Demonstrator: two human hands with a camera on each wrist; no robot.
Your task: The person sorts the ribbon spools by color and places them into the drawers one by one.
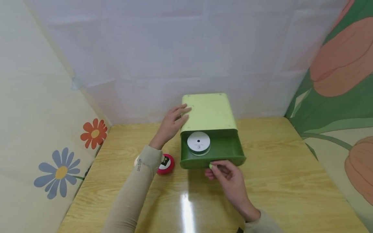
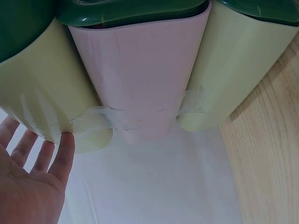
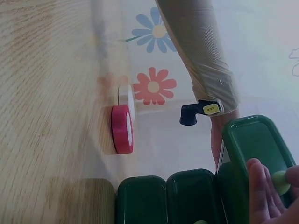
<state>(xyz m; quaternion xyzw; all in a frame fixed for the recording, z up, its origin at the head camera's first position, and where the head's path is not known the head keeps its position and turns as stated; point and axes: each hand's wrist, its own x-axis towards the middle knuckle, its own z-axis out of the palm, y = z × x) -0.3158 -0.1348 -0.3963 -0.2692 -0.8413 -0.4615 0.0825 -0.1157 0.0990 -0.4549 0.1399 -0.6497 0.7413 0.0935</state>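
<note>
A stacked drawer unit with a light green top point(image 1: 208, 111) stands at the back of the table. My left hand point(image 1: 170, 124) rests on its upper left edge, and in the left wrist view the fingers point(image 2: 63, 156) lie fairly straight against the light green shell. The top dark green drawer point(image 1: 224, 145) is pulled out toward me. Inside it, on the left, lies a ribbon spool point(image 1: 193, 139) with a white face. At the drawer's front my right hand point(image 1: 231, 181) pinches a small light green knob point(image 3: 281, 182) between thumb and fingers.
Left of the unit, a red ribbon spool point(image 3: 122, 130) and a white spool point(image 3: 125, 97) stand on the table point(image 1: 276, 181), partly behind my left sleeve. Below the top drawer sit a pink section point(image 2: 145, 70) and another light green section point(image 2: 229, 65), joined with clear tape. A pale wall stands behind.
</note>
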